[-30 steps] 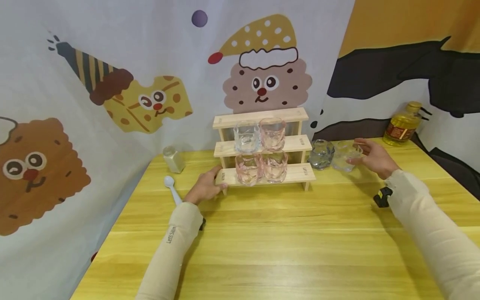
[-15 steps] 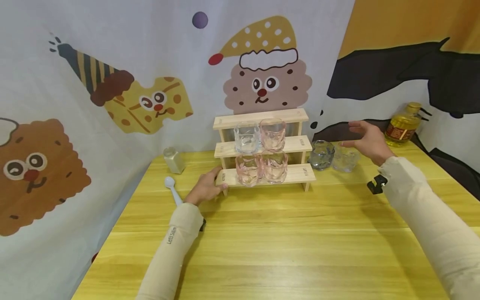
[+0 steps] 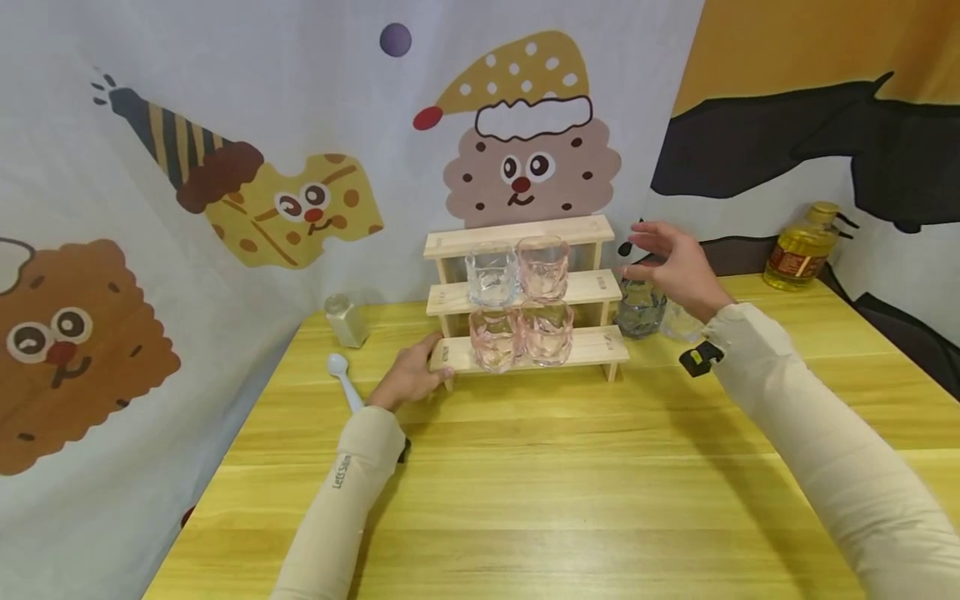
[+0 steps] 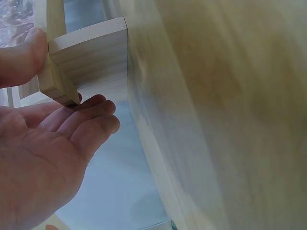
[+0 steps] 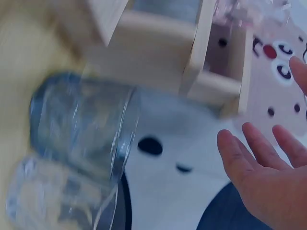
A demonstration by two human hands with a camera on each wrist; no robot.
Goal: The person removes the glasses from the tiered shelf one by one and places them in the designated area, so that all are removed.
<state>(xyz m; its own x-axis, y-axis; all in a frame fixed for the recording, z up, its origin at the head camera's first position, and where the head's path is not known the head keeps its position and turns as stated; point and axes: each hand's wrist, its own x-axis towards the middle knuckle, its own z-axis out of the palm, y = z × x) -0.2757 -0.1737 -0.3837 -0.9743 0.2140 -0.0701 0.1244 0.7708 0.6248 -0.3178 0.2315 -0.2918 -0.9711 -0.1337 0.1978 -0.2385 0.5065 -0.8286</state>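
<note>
A three-step wooden display stand (image 3: 585, 350) stands at the back of the table. My left hand (image 3: 412, 373) grips the left end of its lowest step; in the left wrist view the thumb lies on top of the board and the fingers below. Two pink glasses (image 3: 549, 335) sit on the lowest step. On the middle step are a clear glass (image 3: 492, 277) and another pink glass (image 3: 544, 268). My right hand (image 3: 678, 271) is raised with nothing in it, fingers apart, above a grey-blue glass (image 5: 81, 127). Beside that one is a second clear glass (image 5: 57, 196), partly hidden by the hand in the head view.
A bottle of yellow oil (image 3: 802, 247) stands at the back right corner. Left of the stand are a small jar (image 3: 346, 321) and a pale blue spoon (image 3: 345, 382). A cartoon-printed cloth (image 3: 315, 100) hangs behind the table (image 3: 525, 483).
My right hand has let go of the clear glass on the table, lifted, and moved left over the grey-blue glass. The left hand keeps its hold on the stand.
</note>
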